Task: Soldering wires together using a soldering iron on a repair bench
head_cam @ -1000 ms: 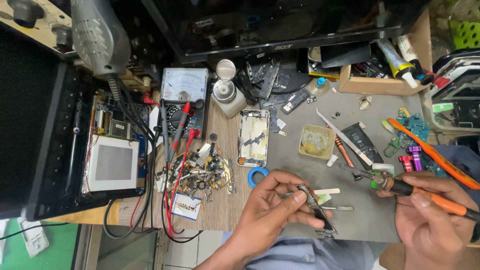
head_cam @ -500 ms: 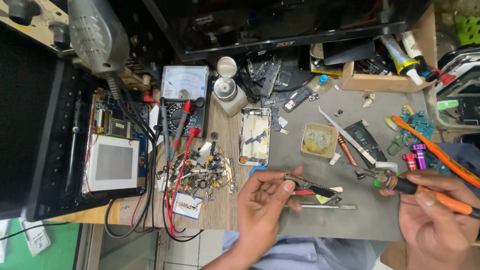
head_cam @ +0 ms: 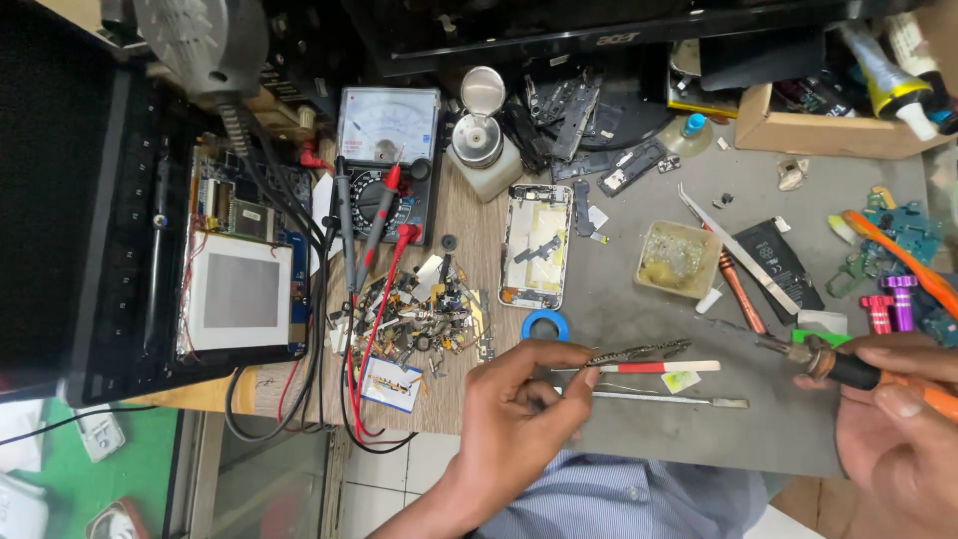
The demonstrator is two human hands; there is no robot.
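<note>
Head view: left hand [head_cam: 519,409] sits low at the front edge of the grey work surface [head_cam: 639,439], fingers [head_cam: 574,371] pinched together on a pair of thin metal tweezers [head_cam: 639,351]. The tweezers now lie nearly level, tips pointing right toward the iron; a second ago they were angled downward in front of the hand, so they have been swung up and re-aimed. Whether the tips grip anything is too small to tell.

Right hand [head_cam: 898,429] at the right edge, fingers wrapped shut around an orange-handled soldering iron with black collar [head_cam: 848,367]. Its metal tip points left and stays over the same patch of surface, just apart from the tweezer tips. That hand has hardly shifted.

Just below the tweezers: a white stick with a red band [head_cam: 659,367] and a slim steel pry tool [head_cam: 669,399], both flat on the surface. A blue tape ring [head_cam: 545,324] lies just above the left hand.
</note>
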